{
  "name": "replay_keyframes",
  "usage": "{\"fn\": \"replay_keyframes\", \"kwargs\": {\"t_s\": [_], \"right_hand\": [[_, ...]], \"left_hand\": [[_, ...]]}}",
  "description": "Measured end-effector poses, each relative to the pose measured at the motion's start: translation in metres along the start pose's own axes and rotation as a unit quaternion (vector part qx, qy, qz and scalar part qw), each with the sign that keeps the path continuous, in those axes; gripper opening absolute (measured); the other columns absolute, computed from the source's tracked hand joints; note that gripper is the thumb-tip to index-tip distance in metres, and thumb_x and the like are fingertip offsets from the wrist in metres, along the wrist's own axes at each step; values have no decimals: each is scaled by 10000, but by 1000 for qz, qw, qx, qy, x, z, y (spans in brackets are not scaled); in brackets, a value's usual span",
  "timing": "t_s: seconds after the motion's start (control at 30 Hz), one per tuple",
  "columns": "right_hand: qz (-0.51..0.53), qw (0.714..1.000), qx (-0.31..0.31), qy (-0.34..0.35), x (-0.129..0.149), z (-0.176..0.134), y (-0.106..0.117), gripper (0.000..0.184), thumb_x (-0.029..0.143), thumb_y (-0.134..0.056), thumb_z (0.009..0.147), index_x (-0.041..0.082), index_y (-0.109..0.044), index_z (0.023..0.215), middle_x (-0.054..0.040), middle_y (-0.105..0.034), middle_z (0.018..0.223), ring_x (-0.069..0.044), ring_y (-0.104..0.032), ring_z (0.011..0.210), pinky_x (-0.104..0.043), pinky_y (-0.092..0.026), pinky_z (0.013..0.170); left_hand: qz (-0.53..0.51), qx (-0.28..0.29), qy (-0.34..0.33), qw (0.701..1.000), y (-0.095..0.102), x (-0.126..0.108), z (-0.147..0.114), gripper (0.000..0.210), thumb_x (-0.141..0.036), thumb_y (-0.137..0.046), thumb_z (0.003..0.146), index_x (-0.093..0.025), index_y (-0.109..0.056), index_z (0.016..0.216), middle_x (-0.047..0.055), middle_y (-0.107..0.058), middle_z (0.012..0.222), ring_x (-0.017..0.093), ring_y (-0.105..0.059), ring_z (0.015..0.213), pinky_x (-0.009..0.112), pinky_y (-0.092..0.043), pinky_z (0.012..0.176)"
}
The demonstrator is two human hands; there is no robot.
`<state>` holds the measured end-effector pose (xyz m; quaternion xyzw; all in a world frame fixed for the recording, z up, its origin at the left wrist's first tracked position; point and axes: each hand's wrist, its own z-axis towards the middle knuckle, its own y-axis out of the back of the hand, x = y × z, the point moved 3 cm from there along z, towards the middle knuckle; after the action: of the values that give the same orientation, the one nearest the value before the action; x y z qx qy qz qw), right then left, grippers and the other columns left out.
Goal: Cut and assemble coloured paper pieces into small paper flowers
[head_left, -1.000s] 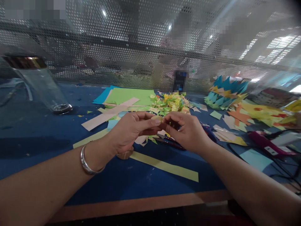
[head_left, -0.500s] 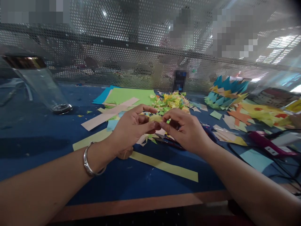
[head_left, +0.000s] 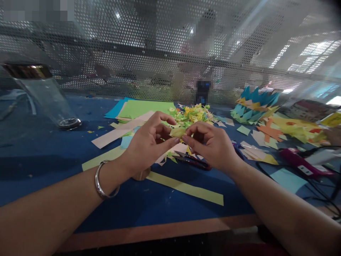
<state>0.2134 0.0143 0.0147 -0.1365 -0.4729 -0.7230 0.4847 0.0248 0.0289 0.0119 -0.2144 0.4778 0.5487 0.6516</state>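
A small folded piece of pale yellow paper is held up between my two hands above the blue table. My left hand has its curled fingers at the paper's left end and its thumb just below, with the index finger raised. At the other end, my right hand pinches the paper between thumb and fingertips. Scissors with dark handles lie under the hands among paper scraps. Behind the hands is a heap of small folded paper pieces, yellow, green and orange. A pale yellow paper strip lies in front.
Stacked green sheets and a pale pink strip lie left of centre. A glass bottle stands at left. A spiky paper ring, orange scraps and a magenta power strip with cables occupy the right. Perforated metal screens the back.
The paper piece has turned and now shows a pointed, flatter shape. My left thumb has moved down off its front, and the left index finger is higher. More of the scissors shows.
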Motion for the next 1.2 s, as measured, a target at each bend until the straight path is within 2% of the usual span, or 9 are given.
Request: {"fn": "replay_keyframes", "kwargs": {"t_s": [0.17,0.37,0.47,0.6,0.8,1.0,1.2], "right_hand": [[31,999,11,-28,-4,0,-2,216,383,-725,870,196,-617,864,37,-551,623,-101,-543,475,-242,-367,460],[60,997,16,-49,-4,1,-3,213,364,-740,852,199,-606,858,51,-554,567,-108,-570,436,-231,-395,424],[74,996,17,-52,-2,2,-3,206,344,-744,846,193,-603,841,57,-552,565,-103,-576,426,-222,-414,415],[86,995,19,-55,0,2,-3,183,320,-725,859,187,-601,837,61,-546,561,-96,-572,416,-209,-420,405],[114,992,17,-47,1,3,-3,191,287,-756,831,182,-599,862,38,-606,716,-70,-573,421,-202,-427,403],[117,992,26,-49,1,3,-4,192,308,-747,846,182,-604,870,34,-616,713,-70,-567,424,-206,-438,412],[148,986,30,-77,0,4,-5,261,331,-788,805,184,-597,905,21,-632,769,-65,-555,422,-211,-440,403]], "left_hand": [[28,16,-1,999,1,2,1,186,-327,-730,848,-188,-621,907,13,-661,801,150,-648,756,284,-543,709],[75,-19,32,996,4,5,2,215,-378,-745,824,-172,-681,816,24,-682,783,136,-609,701,262,-499,629],[52,-27,59,997,3,5,2,235,-385,-772,796,-172,-674,787,21,-682,771,136,-619,698,264,-504,632],[-39,-38,108,993,1,8,0,253,-329,-833,736,-177,-634,770,-7,-664,741,123,-649,706,253,-538,672],[-131,-50,132,981,-2,8,1,276,-205,-833,727,-197,-567,801,-46,-651,697,115,-691,683,254,-587,700],[-111,-42,151,981,-3,6,2,289,-211,-816,750,-196,-598,939,-7,-725,709,161,-742,707,278,-614,697],[-81,-51,141,985,-2,2,1,212,-233,-816,753,-190,-626,838,-10,-699,741,138,-719,697,263,-609,710]]}}
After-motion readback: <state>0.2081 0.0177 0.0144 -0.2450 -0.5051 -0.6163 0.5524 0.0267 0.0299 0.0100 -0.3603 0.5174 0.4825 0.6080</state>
